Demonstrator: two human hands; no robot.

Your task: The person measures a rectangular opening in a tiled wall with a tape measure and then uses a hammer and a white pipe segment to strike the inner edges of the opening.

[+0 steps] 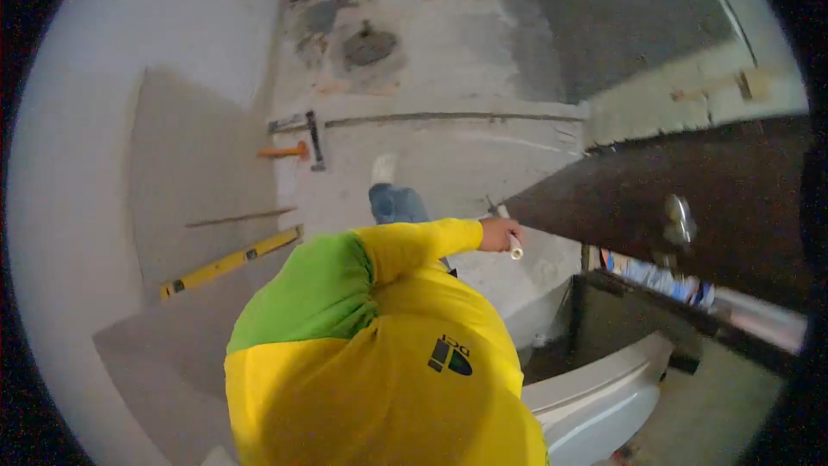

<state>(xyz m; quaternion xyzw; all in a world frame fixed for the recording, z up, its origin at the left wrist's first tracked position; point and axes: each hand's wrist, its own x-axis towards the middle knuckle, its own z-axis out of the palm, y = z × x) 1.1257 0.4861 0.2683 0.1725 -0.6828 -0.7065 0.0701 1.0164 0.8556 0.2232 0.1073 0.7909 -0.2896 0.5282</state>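
Observation:
My left arm, in a yellow and green sleeve, reaches across in front of my body to the right. My left hand (498, 235) is closed around a white, tube-like handle (515, 248) whose near end shows a round hole. A thin dark piece (492, 205) sticks out at its far end; the kind of tool cannot be made out. The hand is above the pale floor (466, 168), close to the edge of a dark door (621, 177). My right hand is out of view. One foot in a pale shoe (384, 167) shows below jeans.
A black-handled tool (315, 142) and an orange-handled tool (285, 153) lie at the left wall. Nearer are a thin stick (241, 217) and a yellow spirit level (233, 263). A grey patch (369, 47) marks the far floor. A white curved fixture (599, 414) stands near right.

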